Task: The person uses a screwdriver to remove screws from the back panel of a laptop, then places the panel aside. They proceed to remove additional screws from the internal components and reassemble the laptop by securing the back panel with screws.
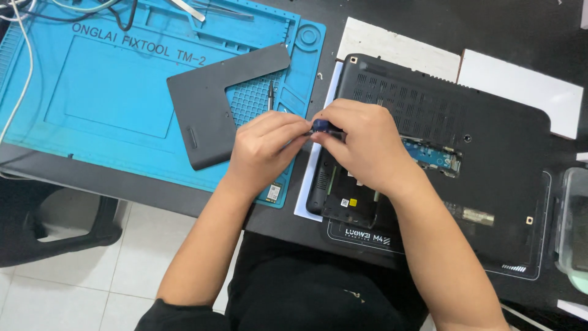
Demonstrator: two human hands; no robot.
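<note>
Left hand (264,142) and right hand (361,144) both pinch small blue-handled screwdriver (320,125) over left edge of upturned black laptop (490,153). Access cover (211,101) already off, lying on blue mat (110,92). Bay open, internals exposed; reassembly not begun, by my judgement.

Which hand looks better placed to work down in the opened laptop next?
The right hand, I would guess. It sits directly above the open bay of the upturned laptop, gripping the small blue tool. The left hand is over the blue mat edge, only steadying the tool.
</note>
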